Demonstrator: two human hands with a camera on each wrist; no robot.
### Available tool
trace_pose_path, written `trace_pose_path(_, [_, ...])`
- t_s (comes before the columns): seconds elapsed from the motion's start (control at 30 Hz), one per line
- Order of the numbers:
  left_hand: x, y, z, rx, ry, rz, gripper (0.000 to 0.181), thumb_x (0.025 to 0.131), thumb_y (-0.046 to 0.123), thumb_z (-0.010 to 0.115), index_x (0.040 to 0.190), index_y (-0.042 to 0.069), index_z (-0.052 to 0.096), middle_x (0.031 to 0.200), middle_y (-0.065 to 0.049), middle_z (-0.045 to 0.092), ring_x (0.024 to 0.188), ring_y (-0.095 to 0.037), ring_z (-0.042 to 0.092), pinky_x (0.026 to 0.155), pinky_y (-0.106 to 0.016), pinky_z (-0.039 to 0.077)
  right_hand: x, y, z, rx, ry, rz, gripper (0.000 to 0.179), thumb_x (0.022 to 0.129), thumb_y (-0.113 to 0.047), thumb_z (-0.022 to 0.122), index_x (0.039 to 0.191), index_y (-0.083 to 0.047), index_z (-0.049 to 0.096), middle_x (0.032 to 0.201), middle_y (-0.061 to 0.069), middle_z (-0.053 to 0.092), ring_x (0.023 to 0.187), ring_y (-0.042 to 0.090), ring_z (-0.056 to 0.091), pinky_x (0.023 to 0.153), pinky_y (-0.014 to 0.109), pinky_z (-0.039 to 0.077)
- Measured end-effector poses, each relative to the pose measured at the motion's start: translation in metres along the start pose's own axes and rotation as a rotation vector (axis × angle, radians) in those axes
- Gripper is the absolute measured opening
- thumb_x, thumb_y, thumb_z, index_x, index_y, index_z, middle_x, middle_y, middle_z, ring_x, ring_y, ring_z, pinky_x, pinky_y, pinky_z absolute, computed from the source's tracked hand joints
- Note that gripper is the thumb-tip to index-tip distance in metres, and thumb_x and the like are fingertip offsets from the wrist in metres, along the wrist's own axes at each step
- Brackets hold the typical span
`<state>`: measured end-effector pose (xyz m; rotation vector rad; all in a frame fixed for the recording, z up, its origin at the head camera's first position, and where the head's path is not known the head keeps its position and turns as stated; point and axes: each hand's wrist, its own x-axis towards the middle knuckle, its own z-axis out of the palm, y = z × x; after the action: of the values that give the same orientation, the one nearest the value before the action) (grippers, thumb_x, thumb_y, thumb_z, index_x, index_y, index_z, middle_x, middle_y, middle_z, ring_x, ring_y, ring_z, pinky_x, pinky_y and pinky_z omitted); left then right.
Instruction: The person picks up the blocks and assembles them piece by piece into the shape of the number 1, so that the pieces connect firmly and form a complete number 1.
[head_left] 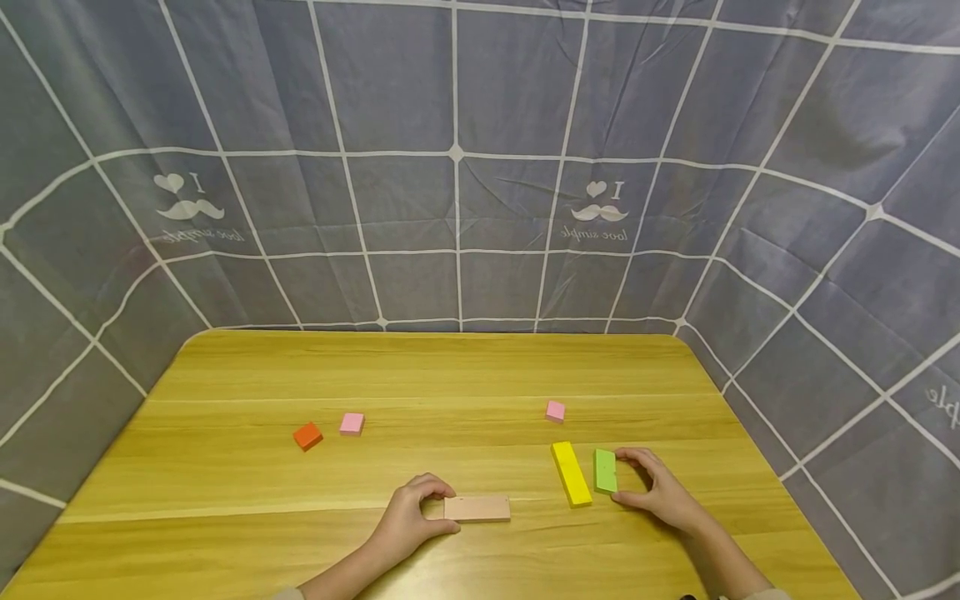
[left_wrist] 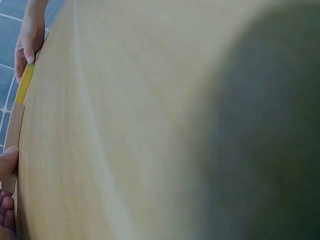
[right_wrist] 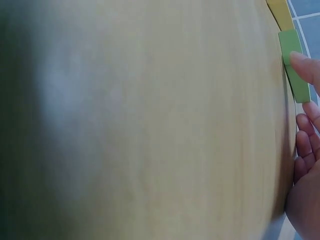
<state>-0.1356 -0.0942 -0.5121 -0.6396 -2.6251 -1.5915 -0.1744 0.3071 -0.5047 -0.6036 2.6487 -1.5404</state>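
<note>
Low in the middle of the head view, your left hand (head_left: 411,517) pinches the left end of the beige block (head_left: 477,508), thumb and fingers curled on it; the block lies flat on the wooden table (head_left: 465,367). To the lower right, your right hand (head_left: 660,492) holds the green block (head_left: 605,471) between thumb and forefinger, just beside the yellow block (head_left: 572,473). Higher in the frame, a pink cube (head_left: 555,411) sits right of center, and at the left an orange cube (head_left: 307,435) lies near another pink piece (head_left: 352,423).
</note>
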Motion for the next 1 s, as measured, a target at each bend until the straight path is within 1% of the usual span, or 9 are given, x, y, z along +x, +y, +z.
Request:
trace_pose_path(0.23, [0.001, 0.000, -0.001, -0.002, -0.006, 0.009, 0.040, 0.064, 0.026, 0.079, 0.094, 0.004, 0.064, 0.095, -0.003, 0.062, 0.091, -0.012, 0.054, 0.086, -0.025, 0.047, 0.002, 0.004, 0.002, 0.021, 0.025, -0.051, 0.054, 0.072, -0.002, 0.075, 0.117, 0.010, 0.048, 0.112, 0.022, 0.049, 0.100, 0.005, 0.043, 0.088, 0.003, 0.030])
trace_pose_path(0.37, [0.001, 0.001, -0.003, -0.018, -0.018, 0.012, 0.040, 0.064, 0.025, 0.080, 0.095, 0.004, 0.064, 0.096, -0.004, 0.062, 0.090, -0.012, 0.054, 0.085, -0.024, 0.048, 0.004, 0.002, 0.004, 0.035, 0.036, -0.038, 0.054, 0.071, -0.001, 0.075, 0.116, 0.010, 0.048, 0.110, 0.021, 0.050, 0.097, 0.004, 0.045, 0.088, 0.003, 0.031])
trace_pose_path(0.53, [0.000, 0.002, -0.006, -0.027, -0.034, 0.012, 0.036, 0.066, 0.018, 0.080, 0.095, 0.005, 0.064, 0.096, -0.004, 0.062, 0.090, -0.013, 0.055, 0.083, -0.024, 0.048, 0.009, -0.004, 0.007, 0.034, 0.071, -0.030, 0.055, 0.068, 0.003, 0.075, 0.115, 0.012, 0.048, 0.105, 0.021, 0.055, 0.092, 0.010, 0.051, 0.087, 0.005, 0.034])
trace_pose_path(0.6, [0.000, 0.003, -0.007, -0.028, -0.041, 0.009, 0.035, 0.067, 0.016, 0.080, 0.096, 0.005, 0.065, 0.097, -0.003, 0.062, 0.090, -0.013, 0.055, 0.083, -0.024, 0.048, 0.012, -0.007, 0.007, -0.004, 0.084, -0.028, 0.056, 0.068, 0.003, 0.075, 0.116, 0.012, 0.048, 0.104, 0.019, 0.057, 0.091, 0.014, 0.053, 0.085, 0.010, 0.038])
trace_pose_path(0.73, [-0.001, 0.002, -0.008, -0.042, -0.048, 0.009, 0.033, 0.068, 0.015, 0.079, 0.097, 0.007, 0.065, 0.098, -0.001, 0.062, 0.090, -0.013, 0.055, 0.082, -0.024, 0.048, 0.019, -0.036, 0.011, -0.072, 0.102, -0.014, 0.056, 0.068, 0.004, 0.075, 0.116, 0.013, 0.048, 0.102, 0.017, 0.057, 0.089, 0.026, 0.052, 0.077, 0.024, 0.044])
trace_pose_path(0.83, [-0.001, 0.002, -0.009, -0.049, -0.048, 0.011, 0.033, 0.068, 0.017, 0.079, 0.097, 0.007, 0.065, 0.098, -0.001, 0.062, 0.091, -0.014, 0.056, 0.083, -0.025, 0.048, 0.025, -0.057, 0.015, -0.074, 0.100, -0.032, 0.054, 0.069, 0.006, 0.074, 0.115, 0.014, 0.047, 0.100, 0.020, 0.056, 0.088, 0.034, 0.049, 0.077, 0.029, 0.044])
trace_pose_path(0.93, [-0.001, 0.002, -0.009, -0.047, -0.051, 0.016, 0.033, 0.069, 0.017, 0.079, 0.097, 0.007, 0.065, 0.098, -0.002, 0.062, 0.092, -0.014, 0.056, 0.084, -0.025, 0.047, 0.032, -0.063, 0.021, -0.066, 0.097, -0.061, 0.054, 0.069, 0.005, 0.074, 0.116, 0.013, 0.048, 0.100, 0.019, 0.056, 0.088, 0.035, 0.049, 0.076, 0.031, 0.044])
trace_pose_path(1.0, [-0.001, 0.002, -0.009, -0.045, -0.053, 0.020, 0.034, 0.069, 0.018, 0.079, 0.097, 0.007, 0.065, 0.099, -0.002, 0.062, 0.093, -0.014, 0.056, 0.085, -0.025, 0.047, 0.036, -0.068, 0.026, -0.071, 0.095, -0.068, 0.053, 0.069, 0.004, 0.074, 0.116, 0.011, 0.049, 0.100, 0.018, 0.056, 0.088, 0.037, 0.048, 0.074, 0.035, 0.041])
